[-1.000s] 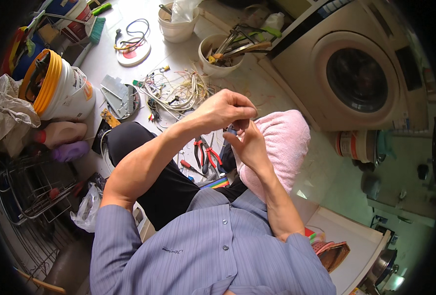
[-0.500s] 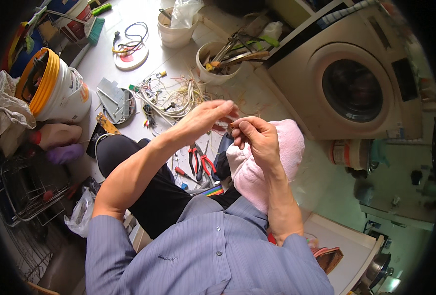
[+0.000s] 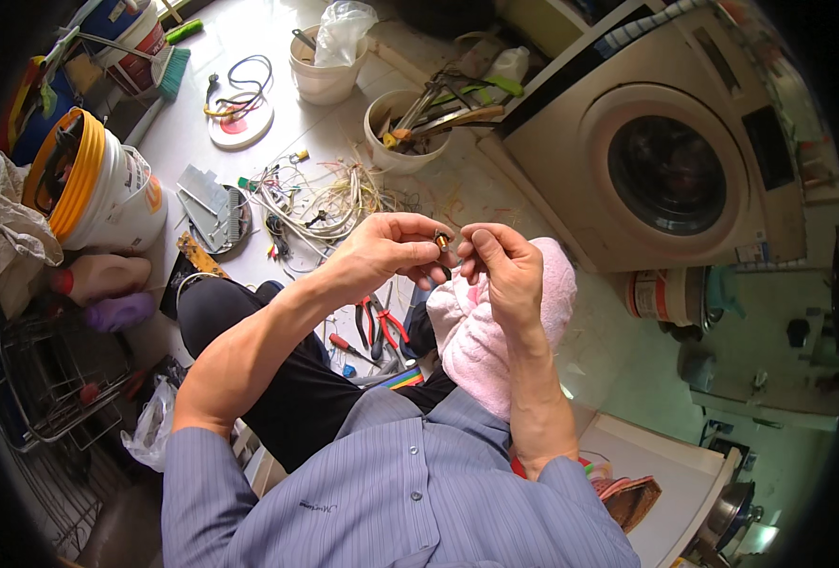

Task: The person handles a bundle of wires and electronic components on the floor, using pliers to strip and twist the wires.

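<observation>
A small cylindrical piece, black and copper-coloured (image 3: 442, 241), is pinched between the thumb and fingers of my left hand (image 3: 396, 248). Just to its right, the fingertips of my right hand (image 3: 504, 270) are pressed together; whatever they hold, if anything, is too small to make out. The two hands nearly touch in front of me. Under my right wrist, a pink towel (image 3: 462, 317) covers my knee. Below the hands, red-handled pliers (image 3: 391, 322) and a red-handled screwdriver (image 3: 351, 348) lie on the floor.
A tangle of pale cables (image 3: 334, 213) spreads over the floor beyond my hands. Beside it sits a grey metal part (image 3: 206, 204). A white tool bucket (image 3: 396, 156) stands ahead, a washing machine (image 3: 571, 161) to the right, and a yellow-rimmed bucket (image 3: 116, 199) at left.
The copper-coloured piece was at my right fingertips and is now in my left hand's pinch. My left hand has moved down and its fingers have closed; my right has shifted slightly.
</observation>
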### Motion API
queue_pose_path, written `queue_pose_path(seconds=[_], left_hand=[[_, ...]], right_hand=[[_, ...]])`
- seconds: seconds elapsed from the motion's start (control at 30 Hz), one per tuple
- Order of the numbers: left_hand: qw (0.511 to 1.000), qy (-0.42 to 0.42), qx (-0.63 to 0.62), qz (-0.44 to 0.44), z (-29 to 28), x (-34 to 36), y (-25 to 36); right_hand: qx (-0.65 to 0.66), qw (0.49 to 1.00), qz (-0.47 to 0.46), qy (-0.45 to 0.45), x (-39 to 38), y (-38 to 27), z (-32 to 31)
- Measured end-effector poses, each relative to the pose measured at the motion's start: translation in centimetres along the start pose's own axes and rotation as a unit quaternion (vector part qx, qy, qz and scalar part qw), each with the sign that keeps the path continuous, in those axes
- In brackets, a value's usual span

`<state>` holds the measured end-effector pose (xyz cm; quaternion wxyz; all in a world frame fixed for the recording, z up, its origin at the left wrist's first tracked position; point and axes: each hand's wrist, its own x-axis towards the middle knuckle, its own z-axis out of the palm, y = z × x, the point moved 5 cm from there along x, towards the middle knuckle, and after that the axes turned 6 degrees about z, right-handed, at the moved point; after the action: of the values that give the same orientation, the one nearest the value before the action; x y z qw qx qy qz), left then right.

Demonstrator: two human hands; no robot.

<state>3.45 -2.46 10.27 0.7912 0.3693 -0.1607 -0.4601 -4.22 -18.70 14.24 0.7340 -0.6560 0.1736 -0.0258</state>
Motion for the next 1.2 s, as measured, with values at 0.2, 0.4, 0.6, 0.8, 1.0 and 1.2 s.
queue_pose_path(seconds=[0.2, 0.4, 0.6, 0.8, 1.0, 1.2], left_hand=[[0.998, 0.065, -0.015, 0.01, 0.0, -0.1, -0.1], [0.991, 0.126, 0.035, 0.023, -0.8, 0.3, -0.5], [0.916, 0.113, 0.38, 0.057, 0.1, 0.1, -0.5], [0.941, 0.124, 0.282, 0.14, 0.4, -0.2, -0.4], [0.982, 0.122, 0.015, 0.143, -0.1, -0.4, -0.5], [0.979, 0.118, -0.123, 0.11, -0.8, 0.0, 0.1]], right_hand=[[-0.276, 0.957, -0.062, 0.065, -0.7, -0.7, 0.1], [-0.209, 0.974, -0.092, -0.003, -1.7, -1.7, 1.9], [0.024, 0.998, -0.062, 0.013, -0.7, -2.4, 0.3], [0.082, 0.989, -0.075, 0.093, -0.1, -2.9, -4.0], [-0.03, 0.987, -0.09, 0.133, -1.4, -3.4, -4.0], [-0.006, 0.989, -0.078, 0.122, -1.0, -2.1, -3.7]])
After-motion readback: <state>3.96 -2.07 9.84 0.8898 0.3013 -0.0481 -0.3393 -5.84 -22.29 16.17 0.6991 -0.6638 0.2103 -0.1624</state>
